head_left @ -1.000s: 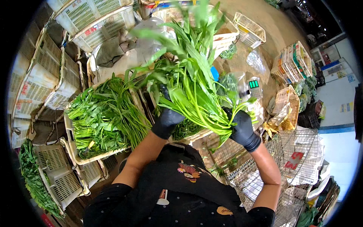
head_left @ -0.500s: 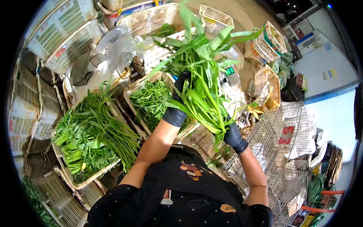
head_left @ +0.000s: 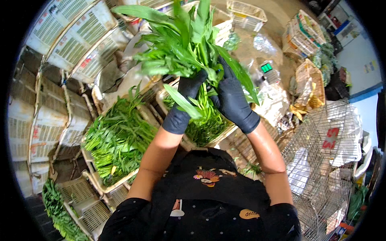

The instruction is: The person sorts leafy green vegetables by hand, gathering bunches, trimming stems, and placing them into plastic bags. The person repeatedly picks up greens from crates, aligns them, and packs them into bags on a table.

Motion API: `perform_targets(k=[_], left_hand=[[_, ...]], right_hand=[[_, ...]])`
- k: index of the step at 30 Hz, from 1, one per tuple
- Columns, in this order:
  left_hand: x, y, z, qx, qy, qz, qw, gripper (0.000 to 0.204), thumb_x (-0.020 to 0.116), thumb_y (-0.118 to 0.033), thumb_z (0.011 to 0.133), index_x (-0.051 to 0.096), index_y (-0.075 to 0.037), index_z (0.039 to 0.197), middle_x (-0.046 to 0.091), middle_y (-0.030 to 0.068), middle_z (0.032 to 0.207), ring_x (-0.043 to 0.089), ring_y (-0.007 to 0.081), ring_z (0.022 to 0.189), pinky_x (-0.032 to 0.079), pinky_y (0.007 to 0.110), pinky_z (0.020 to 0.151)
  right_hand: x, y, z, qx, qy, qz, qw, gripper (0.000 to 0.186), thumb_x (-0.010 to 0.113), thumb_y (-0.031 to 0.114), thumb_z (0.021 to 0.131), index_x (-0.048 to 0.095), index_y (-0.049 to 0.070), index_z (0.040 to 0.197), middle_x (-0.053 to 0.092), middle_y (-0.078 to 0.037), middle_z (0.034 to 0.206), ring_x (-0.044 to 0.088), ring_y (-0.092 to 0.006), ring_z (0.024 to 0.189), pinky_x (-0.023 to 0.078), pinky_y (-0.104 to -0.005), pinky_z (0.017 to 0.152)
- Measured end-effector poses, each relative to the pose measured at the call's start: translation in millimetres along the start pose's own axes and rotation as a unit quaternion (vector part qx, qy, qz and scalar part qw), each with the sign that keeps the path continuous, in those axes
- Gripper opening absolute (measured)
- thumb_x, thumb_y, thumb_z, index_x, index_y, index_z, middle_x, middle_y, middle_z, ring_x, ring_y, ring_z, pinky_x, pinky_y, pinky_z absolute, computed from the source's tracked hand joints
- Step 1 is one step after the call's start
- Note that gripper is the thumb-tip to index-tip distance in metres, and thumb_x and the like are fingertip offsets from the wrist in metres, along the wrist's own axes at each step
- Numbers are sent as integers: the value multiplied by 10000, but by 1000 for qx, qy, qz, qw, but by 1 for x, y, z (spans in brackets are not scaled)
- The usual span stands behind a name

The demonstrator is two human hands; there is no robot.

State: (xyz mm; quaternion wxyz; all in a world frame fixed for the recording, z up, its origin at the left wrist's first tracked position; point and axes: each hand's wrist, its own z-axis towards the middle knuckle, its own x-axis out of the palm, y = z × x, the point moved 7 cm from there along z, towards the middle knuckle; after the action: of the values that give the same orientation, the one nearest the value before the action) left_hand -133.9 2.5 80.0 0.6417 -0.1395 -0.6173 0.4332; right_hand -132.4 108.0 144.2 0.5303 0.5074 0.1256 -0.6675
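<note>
Head view, one moment. Landmark: the bunch of leafy greens (head_left: 189, 44), held up above the crates.

Left hand (head_left: 183, 104): black glove, fingers closed around the stems at the lower left of the bunch. Clamped on the bunch.

Right hand (head_left: 233, 100): black glove, wrapped around the same stems from the right, fingers pointing up along the leaves. Also clamped on the bunch. The two hands sit side by side, touching or nearly so at the stems; cannot tell which.

Bunch: long narrow green leaves fanning upward and outward from the grip; one loose leaf hangs down across the left glove.

Directly below the bunch: a crate of greens (head_left: 209, 128), partly hidden by the hands.

Below and left of the bunch: a second crate (head_left: 116, 140), full of the same kind of long-leaved greens, lying roughly flat.

Left of the bunch: stacked empty pale crates (head_left: 68, 36) along the edge of the picture.

Right of the bunch: a small scale with a green display (head_left: 267, 68), lying among clear plastic bags.

Lower right of the bunch: a wire cage (head_left: 325, 160).

Both forearms are bare; the person wears a black top.
</note>
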Motion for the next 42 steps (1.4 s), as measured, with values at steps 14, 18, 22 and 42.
perform_targets(k=[14, 18, 22, 42], left_hand=[[-6, -26, 3, -145, 55, -319, 935, 394, 478, -251, 751, 473, 34, 1023, 530, 184, 976, 519, 275, 867, 410, 380, 803], [-18, -20, 4, -91, -35, -175, 980, 408, 454, -272, 764, 475, 30, 1039, 524, 177, 1008, 520, 270, 891, 404, 382, 813], [-14, -17, 3, -107, -48, -183, 976, 423, 425, -294, 785, 470, 37, 1043, 519, 176, 1012, 510, 280, 903, 387, 384, 834], [13, -34, -12, -45, -49, -51, 997, 394, 475, -219, 759, 444, 24, 1067, 518, 160, 1009, 523, 258, 889, 426, 361, 792]], right_hand=[[-34, -33, -46, 26, -135, 389, 911, 229, 508, -67, 667, 568, 17, 871, 582, -108, 866, 554, -216, 794, 420, -307, 741], [-1, -25, -46, 20, -92, 308, 947, 368, 556, -54, 571, 557, 42, 927, 564, -143, 841, 548, -280, 779, 425, -304, 717], [2, -38, -38, 65, -101, 340, 933, 343, 593, 8, 580, 541, 26, 919, 548, -156, 868, 533, -298, 826, 424, -326, 720], [15, -29, -41, -5, 54, 547, 836, 224, 600, 123, 712, 535, -21, 872, 553, -94, 875, 526, -160, 800, 406, -276, 744]])
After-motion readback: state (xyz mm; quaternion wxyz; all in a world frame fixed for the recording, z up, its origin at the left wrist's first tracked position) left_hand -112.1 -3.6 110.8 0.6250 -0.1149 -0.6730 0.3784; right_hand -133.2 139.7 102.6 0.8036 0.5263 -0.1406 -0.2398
